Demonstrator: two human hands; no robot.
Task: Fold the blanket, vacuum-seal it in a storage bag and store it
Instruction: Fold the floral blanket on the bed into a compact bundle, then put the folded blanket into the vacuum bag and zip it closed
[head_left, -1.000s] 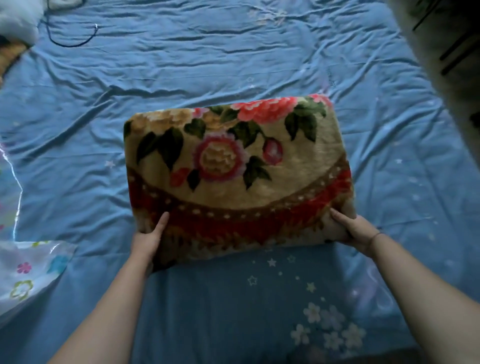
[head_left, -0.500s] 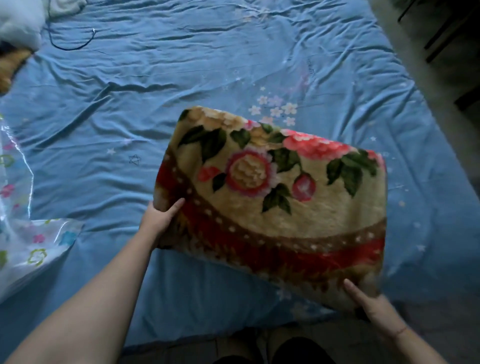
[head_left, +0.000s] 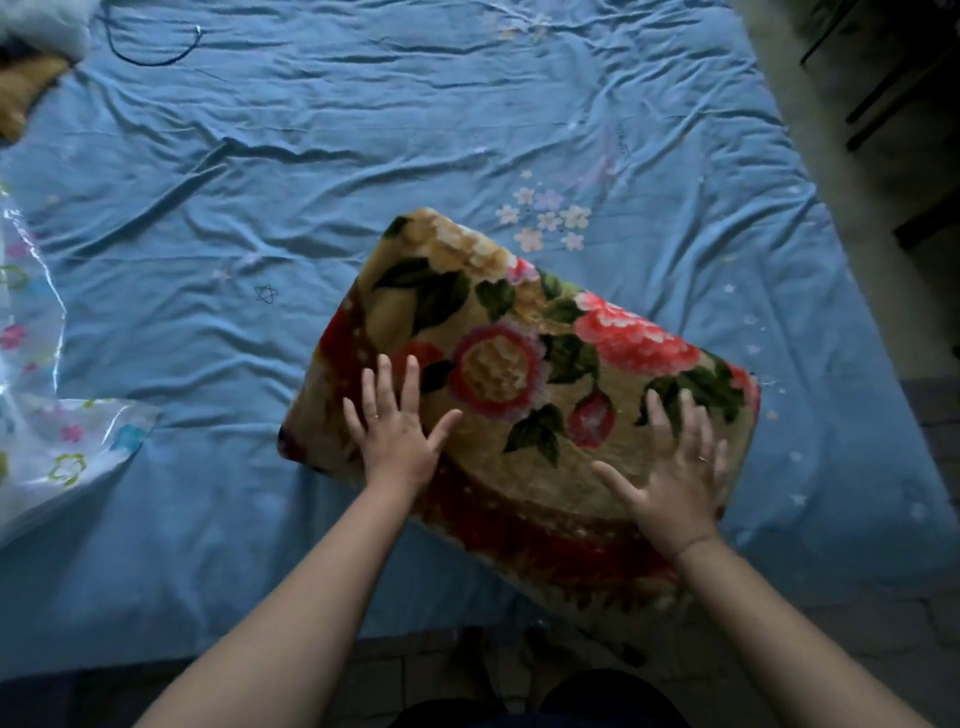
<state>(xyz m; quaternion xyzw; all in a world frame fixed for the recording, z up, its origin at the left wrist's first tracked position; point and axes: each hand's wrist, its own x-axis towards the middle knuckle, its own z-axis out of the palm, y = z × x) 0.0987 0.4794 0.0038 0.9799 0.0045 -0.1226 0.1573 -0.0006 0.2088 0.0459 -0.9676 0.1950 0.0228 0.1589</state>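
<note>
Looking down from the head camera, I see the folded floral blanket (head_left: 524, 415) lying at an angle on the bed, on the blue bedsheet (head_left: 363, 182), with its near corner hanging over the bed's front edge. My left hand (head_left: 397, 434) lies flat on the blanket's left part, fingers (head_left: 410, 379) spread and gripping nothing. My right hand (head_left: 670, 480) lies flat on the right part, its fingers also spread, a thin ring showing on one of them. The blanket is a thick rectangular bundle, with red and pink flowers, dark green leaves and a red border band on a tan ground. At the left edge of the bed lies a clear plastic storage bag (head_left: 57, 441) with a printed flower pattern, well apart from the blanket. A dark cord (head_left: 156, 52) curls on the sheet at the far left.
</note>
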